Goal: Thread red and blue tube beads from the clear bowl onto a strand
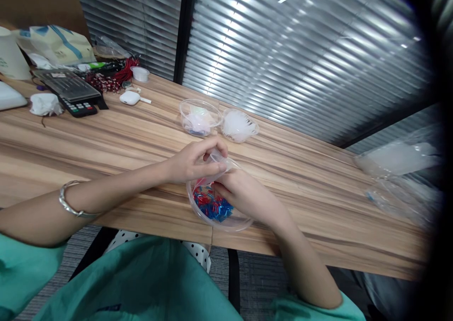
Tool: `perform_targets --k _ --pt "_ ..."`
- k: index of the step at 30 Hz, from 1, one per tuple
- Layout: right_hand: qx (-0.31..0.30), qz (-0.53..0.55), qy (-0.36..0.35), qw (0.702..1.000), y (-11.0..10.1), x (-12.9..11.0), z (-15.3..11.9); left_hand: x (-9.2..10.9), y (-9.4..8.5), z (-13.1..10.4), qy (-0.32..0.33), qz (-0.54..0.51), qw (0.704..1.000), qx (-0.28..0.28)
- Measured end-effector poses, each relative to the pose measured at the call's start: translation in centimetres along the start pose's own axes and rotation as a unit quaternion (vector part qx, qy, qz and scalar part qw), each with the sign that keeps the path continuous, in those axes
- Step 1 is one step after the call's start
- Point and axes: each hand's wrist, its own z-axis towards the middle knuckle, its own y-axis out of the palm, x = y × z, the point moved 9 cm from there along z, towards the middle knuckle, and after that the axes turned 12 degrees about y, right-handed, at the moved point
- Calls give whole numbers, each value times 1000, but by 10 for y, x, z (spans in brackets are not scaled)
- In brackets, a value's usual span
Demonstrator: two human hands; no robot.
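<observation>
Two hands meet over a clear bowl (226, 222) of red and blue beads (212, 207).
A small, light, crinkly clear packet (218, 158) is pinched by the left hand (193, 163); the right hand (235, 191) is curled narrow beneath, best gripped at its edges.

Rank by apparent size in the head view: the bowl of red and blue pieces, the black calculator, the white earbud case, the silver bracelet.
1. Bowl of red and blue pieces, though it is nearest the camera.
2. Black calculator, about the same; unsure against the bowl, since it lies farther off.
3. Silver bracelet.
4. White earbud case.
</observation>
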Motion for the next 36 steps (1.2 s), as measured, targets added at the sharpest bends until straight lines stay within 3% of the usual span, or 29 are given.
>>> perform_targets --k 19,29,32,36 --pt "-29 8 -13 999 5 1 -1 1 1 0 29 6 999 -12" --pt "-55 -18 -12 998 11 1 -3 -4 2 -3 0 -6 1000 -18" --pt "-21 5 -3 1000 4 1 -1 -3 0 -3 9 -8 1000 0" --pt "128 169 35 977 -23 15 4 -5 -20 -8 41 -36 991 121"
